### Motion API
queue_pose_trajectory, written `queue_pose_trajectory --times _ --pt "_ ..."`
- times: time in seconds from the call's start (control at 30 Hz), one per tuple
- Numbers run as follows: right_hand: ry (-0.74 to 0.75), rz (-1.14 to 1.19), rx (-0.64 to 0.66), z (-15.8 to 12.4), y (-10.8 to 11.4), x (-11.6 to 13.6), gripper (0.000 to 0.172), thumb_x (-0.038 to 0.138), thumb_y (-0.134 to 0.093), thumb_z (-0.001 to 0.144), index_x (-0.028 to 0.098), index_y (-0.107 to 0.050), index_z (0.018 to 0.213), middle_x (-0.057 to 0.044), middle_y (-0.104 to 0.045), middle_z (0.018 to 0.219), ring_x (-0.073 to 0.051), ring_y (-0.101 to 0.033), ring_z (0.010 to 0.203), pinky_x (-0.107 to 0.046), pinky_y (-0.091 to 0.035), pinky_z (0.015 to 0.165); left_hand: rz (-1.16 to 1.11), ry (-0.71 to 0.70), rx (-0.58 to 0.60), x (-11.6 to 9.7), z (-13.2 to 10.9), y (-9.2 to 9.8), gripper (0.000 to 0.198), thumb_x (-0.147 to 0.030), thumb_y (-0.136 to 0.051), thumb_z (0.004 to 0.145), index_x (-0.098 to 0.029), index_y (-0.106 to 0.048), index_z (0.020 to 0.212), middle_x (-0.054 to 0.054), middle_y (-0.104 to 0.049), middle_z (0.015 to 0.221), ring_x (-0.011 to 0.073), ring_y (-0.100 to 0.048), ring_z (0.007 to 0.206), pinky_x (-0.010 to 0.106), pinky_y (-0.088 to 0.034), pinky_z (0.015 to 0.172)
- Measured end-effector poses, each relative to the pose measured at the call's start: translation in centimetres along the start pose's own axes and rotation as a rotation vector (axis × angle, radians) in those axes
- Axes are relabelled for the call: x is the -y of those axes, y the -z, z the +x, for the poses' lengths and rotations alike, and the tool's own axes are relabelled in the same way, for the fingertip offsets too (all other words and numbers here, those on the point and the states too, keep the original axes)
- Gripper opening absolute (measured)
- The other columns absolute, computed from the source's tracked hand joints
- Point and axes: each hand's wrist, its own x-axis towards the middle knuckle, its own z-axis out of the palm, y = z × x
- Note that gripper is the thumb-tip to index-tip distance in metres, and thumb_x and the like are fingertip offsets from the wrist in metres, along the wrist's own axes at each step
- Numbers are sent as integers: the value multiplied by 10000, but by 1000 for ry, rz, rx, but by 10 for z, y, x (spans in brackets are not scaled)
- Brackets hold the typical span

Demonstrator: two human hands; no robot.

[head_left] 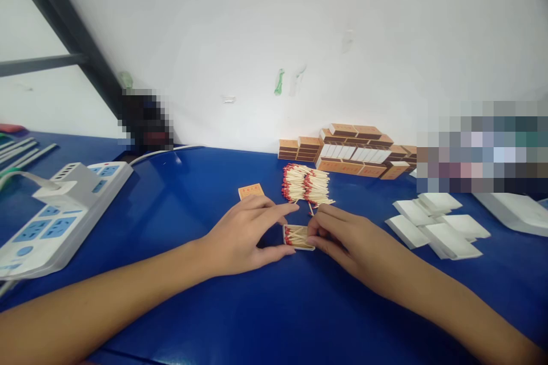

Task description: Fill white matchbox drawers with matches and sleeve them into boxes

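Observation:
A small open matchbox tray (298, 237) filled with red-tipped matches lies on the blue table (274, 308). My left hand (246, 235) rests at its left side, thumb and fingers pinching the tray's left end. My right hand (342, 236) is at its right side, fingertips pressed on the matches and the tray's right end. Just behind the hands lies a loose pile of red-tipped matches (306, 185). An orange matchbox sleeve (250, 190) lies flat behind my left hand.
Stacked orange matchboxes (351, 151) stand against the white wall. Several white empty trays (439, 222) lie at the right. A white and blue power strip (60, 211) with its cable sits at the left. A white object (516, 211) is at the far right.

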Motion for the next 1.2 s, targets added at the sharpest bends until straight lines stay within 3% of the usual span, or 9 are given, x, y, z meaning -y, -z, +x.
queue_pose_trajectory --times 0.2,0.37,0.6,0.83,1.2 --pt "-32 17 -33 3 -6 6 156 220 -500 1066 223 -559 922 -24 -637 912 -166 -614 762 -305 -470 680 -13 -4 1 -2 0 0 675 -395 -777 944 -222 -447 1507 54 -753 1161 241 -663 1088 417 -581 978" --pt "-18 50 -135 3 -5 12 60 192 -556 1029 227 -591 995 -16 -623 900 -149 -590 740 -277 -444 642 -31 -48 -14 -5 0 0 714 -401 -773 949 -231 -405 1537 52 -754 1159 244 -660 1063 411 -584 953" --pt "-9 57 -86 5 -7 13 114 192 -570 1034 226 -668 988 -28 -625 942 -140 -595 738 -283 -468 656 -39 -19 13 -4 1 0 738 -414 -761 957 -242 -372 1560 52 -754 1166 256 -663 1078 422 -583 947" --pt "20 -14 -96 5 -10 8 131 208 -561 1046 211 -636 939 -30 -626 926 -154 -618 741 -291 -478 645 -34 -19 11 -5 1 2 724 -399 -759 959 -243 -379 1555 51 -756 1158 253 -667 1076 422 -577 957" --pt "15 -6 -126 2 5 1 128 220 -539 1065 231 -666 1053 -37 -621 967 -149 -608 763 -286 -485 672 -46 20 20 -2 0 1 708 -418 -753 961 -240 -394 1546 54 -759 1185 258 -674 1112 439 -567 983"
